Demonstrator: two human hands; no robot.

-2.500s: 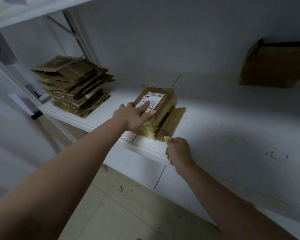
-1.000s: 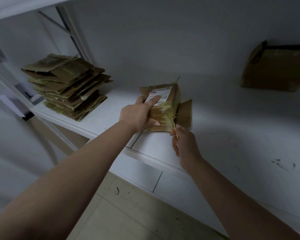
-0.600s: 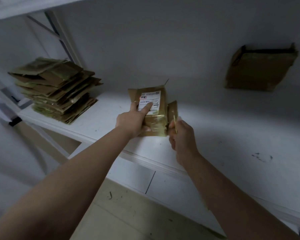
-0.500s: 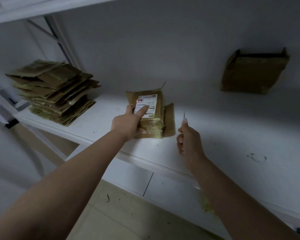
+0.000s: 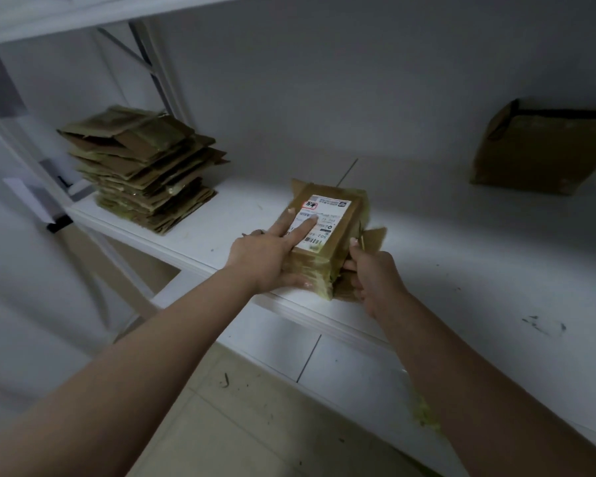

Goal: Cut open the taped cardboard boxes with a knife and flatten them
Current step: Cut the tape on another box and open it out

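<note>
Taped box (image 5: pixel 327 235) pinned at the front edge of the white shelf (image 5: pixel 461 256), knife at its right side

The left hand (image 5: pixel 269 256) lies flat on the box, straight fingers (image 5: pixel 303 225) pressing its shipping label (image 5: pixel 324 222), thumb against the near face. The right hand (image 5: pixel 375 284), at the box's 3 o'clock, has its fingers curled round a knife (image 5: pixel 360 235) whose thin blade points up beside a loose flap (image 5: pixel 374 237). A stack of flattened cardboard (image 5: pixel 141 166) sits at 10 o'clock, another cardboard box (image 5: pixel 537 149) at 2 o'clock
</note>
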